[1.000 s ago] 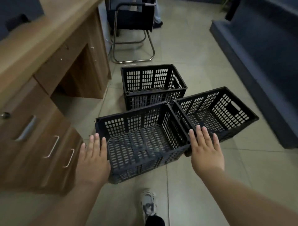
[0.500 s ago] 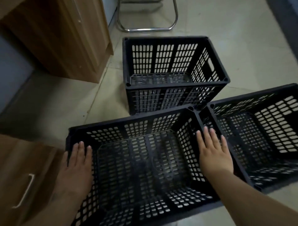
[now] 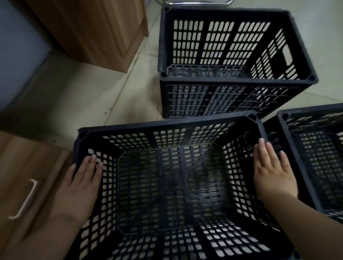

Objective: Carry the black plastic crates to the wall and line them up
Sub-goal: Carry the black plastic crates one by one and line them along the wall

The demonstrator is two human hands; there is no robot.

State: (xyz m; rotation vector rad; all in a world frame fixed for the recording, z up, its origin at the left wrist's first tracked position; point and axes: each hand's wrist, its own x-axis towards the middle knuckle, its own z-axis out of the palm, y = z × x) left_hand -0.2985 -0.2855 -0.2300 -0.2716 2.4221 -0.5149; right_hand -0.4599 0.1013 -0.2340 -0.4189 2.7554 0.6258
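Three black slotted plastic crates stand on the tiled floor. The nearest crate (image 3: 167,130) fills the lower middle of the view. My left hand (image 3: 81,181) lies over its left rim with straight fingers. My right hand (image 3: 272,170) lies over its right rim, fingers straight too. A second crate (image 3: 232,81) stands upright just behind it. The third crate (image 3: 315,115) touches the near one on the right and is cut off by the frame edge.
A wooden desk pedestal (image 3: 96,33) stands at the back left. A wooden drawer unit with a metal handle (image 3: 26,198) sits close by the crate's left side. A chrome chair base (image 3: 196,2) shows at the top. Bare tiles (image 3: 89,100) lie between the desk and the crates.
The view has dropped closer over the near crate. Both hands have come down from above it onto its left and right rims.
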